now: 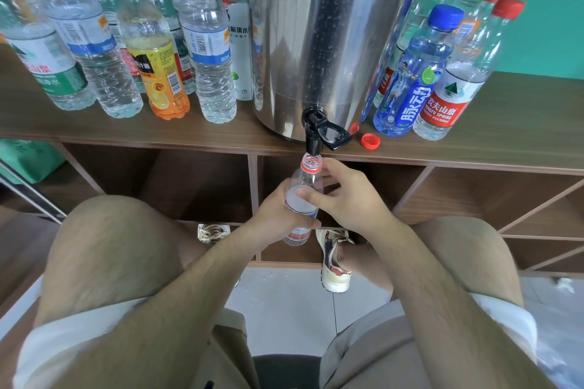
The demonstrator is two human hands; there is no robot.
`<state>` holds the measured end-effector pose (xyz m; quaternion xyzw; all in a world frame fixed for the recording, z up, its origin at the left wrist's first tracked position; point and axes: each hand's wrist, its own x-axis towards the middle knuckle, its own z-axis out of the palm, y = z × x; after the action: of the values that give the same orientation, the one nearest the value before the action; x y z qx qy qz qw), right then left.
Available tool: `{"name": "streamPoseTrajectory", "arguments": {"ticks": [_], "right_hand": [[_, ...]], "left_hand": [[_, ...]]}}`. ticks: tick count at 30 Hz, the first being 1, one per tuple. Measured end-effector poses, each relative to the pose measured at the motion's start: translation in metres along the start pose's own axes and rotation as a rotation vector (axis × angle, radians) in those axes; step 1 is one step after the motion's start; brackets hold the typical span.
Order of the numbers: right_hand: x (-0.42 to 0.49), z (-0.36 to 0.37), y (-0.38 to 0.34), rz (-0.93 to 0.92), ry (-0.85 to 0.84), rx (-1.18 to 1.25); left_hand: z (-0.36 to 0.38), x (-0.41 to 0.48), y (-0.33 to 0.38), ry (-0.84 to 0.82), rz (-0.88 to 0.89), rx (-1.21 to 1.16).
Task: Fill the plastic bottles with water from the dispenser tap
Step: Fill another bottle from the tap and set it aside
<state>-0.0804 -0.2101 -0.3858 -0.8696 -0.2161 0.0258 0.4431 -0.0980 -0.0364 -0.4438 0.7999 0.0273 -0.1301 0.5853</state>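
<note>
clear plastic bottle under black dispenser tap. left hand, right hand: fingers curled round body. expect thin, crushable wall; hold mid-body lightly.

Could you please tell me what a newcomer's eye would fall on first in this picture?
The big steel dispenser at the middle of the wooden shelf draws the eye first, with capped bottles crowded on both sides of it. Just below its black tap, the left hand and right hand both grip an open bottle, its mouth right under the spout. A loose red cap lies on the shelf right of the tap.
</note>
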Motion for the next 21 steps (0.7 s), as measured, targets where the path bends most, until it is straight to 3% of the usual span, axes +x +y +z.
{"name": "streamPoseTrajectory", "arguments": {"ticks": [21], "right_hand": [[0.0004,0.0017,0.0037,-0.019,0.005,0.011]], "left_hand": [[0.0,-0.0036,0.0017,-0.016,-0.002,-0.026]]}}
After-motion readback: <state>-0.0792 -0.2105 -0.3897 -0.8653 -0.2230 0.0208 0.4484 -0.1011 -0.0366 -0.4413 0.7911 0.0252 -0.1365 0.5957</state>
